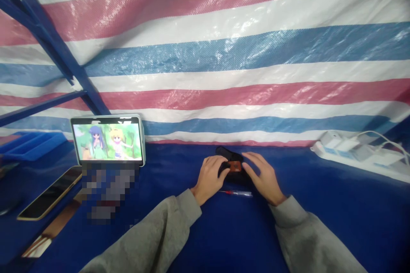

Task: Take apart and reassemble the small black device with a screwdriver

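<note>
Thumb and fingers of the left hand [209,179] curl at the left side of a small black device [236,178] with an orange-brown panel [236,166], clamped or not I cannot tell; the right hand [264,177], thumb and fingers apart, is at its right side; just nearer lies a slim red-and-clear tool [240,193]; well apart stand a lit tablet [107,141], left, and a white power strip [361,163], right.

Left hand [209,177] and right hand [266,179] face each other — fingers [215,161] bent.
</note>
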{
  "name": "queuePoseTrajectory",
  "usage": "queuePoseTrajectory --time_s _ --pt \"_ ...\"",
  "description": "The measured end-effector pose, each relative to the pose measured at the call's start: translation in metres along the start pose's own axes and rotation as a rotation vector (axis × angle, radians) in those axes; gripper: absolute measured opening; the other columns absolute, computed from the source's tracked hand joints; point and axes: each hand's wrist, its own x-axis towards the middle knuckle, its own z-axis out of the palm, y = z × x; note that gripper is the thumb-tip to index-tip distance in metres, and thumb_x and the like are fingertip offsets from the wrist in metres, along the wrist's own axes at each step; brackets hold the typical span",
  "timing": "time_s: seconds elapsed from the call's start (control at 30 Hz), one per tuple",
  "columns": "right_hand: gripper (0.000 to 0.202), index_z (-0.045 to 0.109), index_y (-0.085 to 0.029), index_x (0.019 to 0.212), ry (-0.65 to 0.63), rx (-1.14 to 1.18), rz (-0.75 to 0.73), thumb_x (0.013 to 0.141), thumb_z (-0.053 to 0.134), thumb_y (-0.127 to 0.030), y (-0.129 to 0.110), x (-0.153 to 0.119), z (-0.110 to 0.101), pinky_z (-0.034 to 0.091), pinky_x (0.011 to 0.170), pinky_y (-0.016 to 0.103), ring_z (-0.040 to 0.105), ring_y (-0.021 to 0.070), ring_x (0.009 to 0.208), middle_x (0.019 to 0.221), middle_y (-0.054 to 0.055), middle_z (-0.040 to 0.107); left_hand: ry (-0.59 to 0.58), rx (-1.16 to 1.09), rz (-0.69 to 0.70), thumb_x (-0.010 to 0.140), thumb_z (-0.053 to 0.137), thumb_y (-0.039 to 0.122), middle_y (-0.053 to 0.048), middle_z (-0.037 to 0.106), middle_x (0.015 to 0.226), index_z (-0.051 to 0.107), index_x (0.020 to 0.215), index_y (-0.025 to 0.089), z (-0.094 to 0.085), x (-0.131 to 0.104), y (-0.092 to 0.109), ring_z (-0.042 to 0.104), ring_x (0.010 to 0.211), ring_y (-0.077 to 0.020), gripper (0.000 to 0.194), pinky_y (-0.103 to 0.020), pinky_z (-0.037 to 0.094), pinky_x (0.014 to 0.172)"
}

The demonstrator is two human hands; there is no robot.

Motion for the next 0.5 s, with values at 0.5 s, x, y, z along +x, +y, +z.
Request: queuePoseTrajectory --time_s 0.5 --pt "0.043 0.063 -0.025 0.127 -0.034 -0.032 -0.051 0.091 0.058 -0.048 -0.007 -0.002 0.001 0.054 0.097 0.041 0.068 0.0258 0.103 0.113 0.009 0.071 0.115 -0.103 0.015 0.102 0.051 0.035 -0.008 0.068 0.123 0.061 0.126 0.023 0.016 -0.001 -0.003 0.062 0.117 -0.0226 0.029 -0.040 0.048 0.104"
